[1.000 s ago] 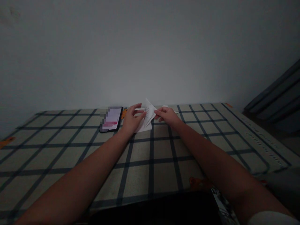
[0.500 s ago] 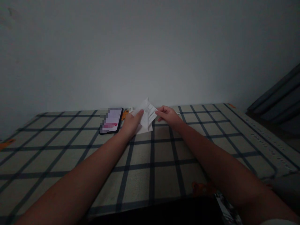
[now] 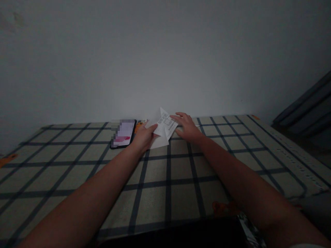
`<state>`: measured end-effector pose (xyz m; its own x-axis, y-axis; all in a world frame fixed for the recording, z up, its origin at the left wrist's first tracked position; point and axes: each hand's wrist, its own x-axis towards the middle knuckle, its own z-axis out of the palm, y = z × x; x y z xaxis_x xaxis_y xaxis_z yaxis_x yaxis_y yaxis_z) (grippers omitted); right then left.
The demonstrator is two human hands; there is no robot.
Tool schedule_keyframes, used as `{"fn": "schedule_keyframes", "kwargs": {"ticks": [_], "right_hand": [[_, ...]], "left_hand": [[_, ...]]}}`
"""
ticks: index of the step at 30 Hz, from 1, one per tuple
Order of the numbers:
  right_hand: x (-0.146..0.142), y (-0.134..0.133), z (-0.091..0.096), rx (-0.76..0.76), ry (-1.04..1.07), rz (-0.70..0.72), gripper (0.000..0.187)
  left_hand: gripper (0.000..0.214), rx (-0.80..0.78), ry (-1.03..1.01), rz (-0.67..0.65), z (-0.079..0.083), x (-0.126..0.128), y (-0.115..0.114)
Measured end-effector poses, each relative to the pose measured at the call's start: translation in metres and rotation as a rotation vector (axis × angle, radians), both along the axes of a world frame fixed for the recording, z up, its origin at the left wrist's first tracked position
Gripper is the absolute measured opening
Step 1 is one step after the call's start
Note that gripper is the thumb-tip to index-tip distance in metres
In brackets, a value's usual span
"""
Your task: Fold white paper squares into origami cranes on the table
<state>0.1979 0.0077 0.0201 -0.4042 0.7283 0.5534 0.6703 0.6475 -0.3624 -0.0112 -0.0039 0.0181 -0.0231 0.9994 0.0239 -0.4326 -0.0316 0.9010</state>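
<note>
A folded white sheet of paper (image 3: 165,125) with dark print on its upper flap is between my hands, near the wall. My left hand (image 3: 146,135) grips its left side, thumb on top and the other fingers partly hidden underneath. My right hand (image 3: 188,126) is at the paper's right edge with its fingers spread. The fingertips touch or nearly touch the printed flap; I cannot tell which. A plain lower part of the sheet shows beneath the left hand.
A smartphone (image 3: 124,134) with a lit, partly blurred screen lies left of my left hand. A checked cloth (image 3: 155,172) covers the table. Behind it rises a pale wall (image 3: 165,62). Dark striped fabric (image 3: 307,100) hangs at the right.
The printed flap has turned over to the left, and more print faces up. My right hand has gone from a pinch on the flap to spread fingers. The phone has stayed put.
</note>
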Motion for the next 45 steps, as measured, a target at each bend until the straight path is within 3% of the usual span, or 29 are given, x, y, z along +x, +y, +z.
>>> {"fn": "schedule_keyframes", "kwargs": {"ticks": [3,6,12,16,20,23,27,30,32,37,39,45], "right_hand": [[-0.002,-0.007,0.000,0.030,-0.227,0.045,0.066],[-0.006,-0.011,-0.001,0.012,-0.266,0.084,0.053],[-0.005,-0.008,0.002,0.004,-0.130,0.156,0.027],[-0.007,-0.006,0.003,-0.048,-0.017,0.208,0.037],[-0.011,-0.006,0.004,-0.198,0.193,0.042,0.046],[-0.013,-0.007,0.005,-0.285,0.338,0.015,0.038],[-0.014,-0.006,0.002,-0.419,0.528,0.096,0.029],[-0.016,-0.001,0.000,-0.366,0.634,0.048,0.034],[-0.016,0.000,0.001,-0.335,0.670,0.007,0.037],[-0.013,-0.005,0.011,-0.505,0.584,0.106,0.030],[-0.012,-0.009,0.014,-0.483,0.554,0.079,0.031],[-0.013,-0.011,0.013,-0.396,0.544,0.018,0.036]], "left_hand": [[0.041,0.009,-0.030,-0.057,-0.001,-0.002,0.003],[0.046,0.017,-0.054,-0.097,-0.003,-0.004,0.005],[0.027,0.001,-0.080,-0.138,-0.004,-0.003,0.004],[0.030,-0.016,-0.108,-0.175,-0.002,-0.002,0.003],[0.039,0.064,-0.006,-0.230,-0.003,0.001,-0.001],[0.044,0.149,0.202,-0.294,-0.003,0.003,-0.007],[0.052,0.181,0.298,-0.233,-0.003,0.003,-0.009],[0.048,0.182,0.323,-0.164,-0.006,0.000,-0.004],[0.044,0.182,0.311,-0.153,-0.008,-0.002,-0.001],[0.059,0.146,0.223,-0.184,-0.005,0.000,-0.001],[0.062,0.136,0.199,-0.170,-0.004,0.001,-0.003],[0.033,0.075,0.262,-0.271,-0.006,0.003,-0.006]]}}
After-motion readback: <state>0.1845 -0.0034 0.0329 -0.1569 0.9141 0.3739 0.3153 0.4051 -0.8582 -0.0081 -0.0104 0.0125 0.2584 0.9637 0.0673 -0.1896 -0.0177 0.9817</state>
